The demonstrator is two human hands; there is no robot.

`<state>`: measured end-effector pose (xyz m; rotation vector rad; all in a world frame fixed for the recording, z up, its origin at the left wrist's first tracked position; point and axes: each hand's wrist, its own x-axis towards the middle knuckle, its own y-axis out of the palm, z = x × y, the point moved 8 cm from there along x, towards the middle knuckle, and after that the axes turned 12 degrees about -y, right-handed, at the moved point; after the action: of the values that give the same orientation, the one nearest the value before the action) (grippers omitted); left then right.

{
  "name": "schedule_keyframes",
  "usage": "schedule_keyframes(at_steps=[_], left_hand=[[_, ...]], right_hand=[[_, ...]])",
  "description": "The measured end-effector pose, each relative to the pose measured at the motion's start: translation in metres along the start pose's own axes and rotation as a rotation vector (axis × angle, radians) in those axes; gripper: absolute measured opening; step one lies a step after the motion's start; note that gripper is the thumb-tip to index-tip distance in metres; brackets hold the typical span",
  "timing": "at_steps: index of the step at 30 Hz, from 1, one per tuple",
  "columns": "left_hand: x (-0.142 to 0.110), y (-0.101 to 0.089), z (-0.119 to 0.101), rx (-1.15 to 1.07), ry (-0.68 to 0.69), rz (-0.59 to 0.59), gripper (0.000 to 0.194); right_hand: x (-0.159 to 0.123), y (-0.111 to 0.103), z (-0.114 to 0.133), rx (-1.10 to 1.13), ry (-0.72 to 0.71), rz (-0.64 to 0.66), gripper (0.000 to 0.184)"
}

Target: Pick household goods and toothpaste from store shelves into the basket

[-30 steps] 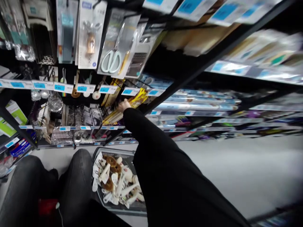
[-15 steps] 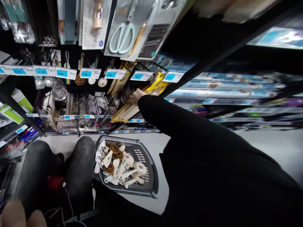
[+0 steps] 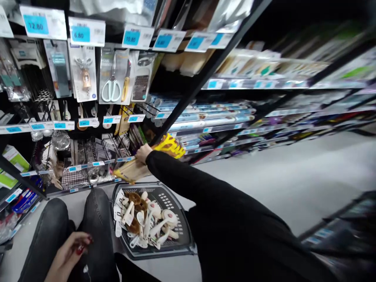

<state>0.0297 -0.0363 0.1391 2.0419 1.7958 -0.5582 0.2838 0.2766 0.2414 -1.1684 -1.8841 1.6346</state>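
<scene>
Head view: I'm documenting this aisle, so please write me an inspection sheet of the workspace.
Surface: pale floor under a dark basket.
Job's things: long yellow packet, slanting, outside the basket.
Clutter: pale handled items and brown pieces jumbled in the basket.
Grips: right hand closed around the packet; left hand loosely curled, nothing seen in it.
Cables: white cord near the left hand, partly seen.
Surroundings: price labels, packaged scissors; right side blurred.

Long, plain black fabric right sleeve (image 3: 211, 196), ending at the wrist; faded dark-grey denim trousers (image 3: 101, 227), stitched seam along the thigh; left hand (image 3: 69, 252) with glossy red nail polish (image 3: 80, 250); thin white cord with small, rounded end piece (image 3: 85, 269).
</scene>
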Motion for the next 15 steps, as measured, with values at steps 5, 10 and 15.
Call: schedule_keyframes(at_steps=[5,10,15], left_hand=[[0.049,0.029,-0.056,0.171,0.099,0.144,0.063],[0.052,0.096,-0.070,0.178,-0.030,0.757,0.088],[0.050,0.073,-0.025,0.134,-0.111,0.693,0.072]], right_hand=[[-0.072,-0.007,0.087,-0.021,-0.224,0.115,0.022],[-0.113,-0.014,0.192,0.117,-0.522,0.215,0.020],[-0.083,0.003,0.260,0.246,-0.574,0.372,0.046]])
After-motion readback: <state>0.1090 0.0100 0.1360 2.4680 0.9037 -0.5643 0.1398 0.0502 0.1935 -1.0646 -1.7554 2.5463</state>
